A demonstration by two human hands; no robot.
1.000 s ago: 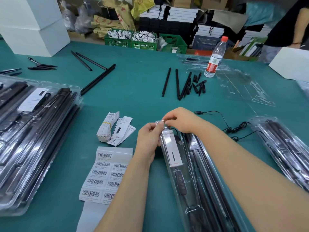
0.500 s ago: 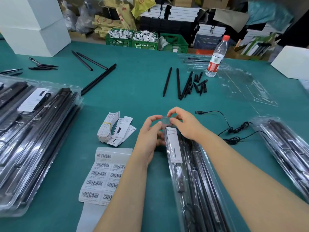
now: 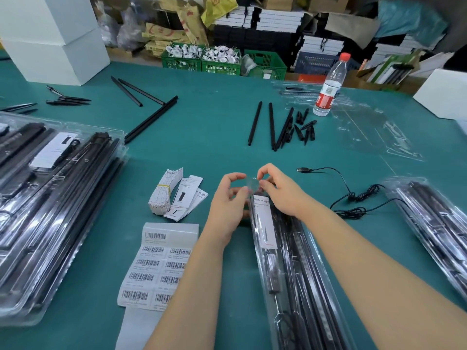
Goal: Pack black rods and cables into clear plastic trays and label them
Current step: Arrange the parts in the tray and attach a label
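We see a smooth, matt teal bench [image 3: 214, 137] under a glossy clear plastic tray [image 3: 326, 286] that throws back the light. Its white paper label [image 3: 264, 223] looks matt, as do the loose black plastic rods [image 3: 271, 126]. The barcode sticker sheet [image 3: 156, 263] has a slight sheen.

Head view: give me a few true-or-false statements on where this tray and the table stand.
1. Both hands pinch the tray's far end tab. True: left hand, right hand.
2. The bottle lies on its side. False: it stands upright.
3. A white card sits inside the tray. True.
4. The USB cable is packed in the tray. False: it lies loose on the table, right of the tray.
5. The barcode sheet lies right of the tray. False: left.
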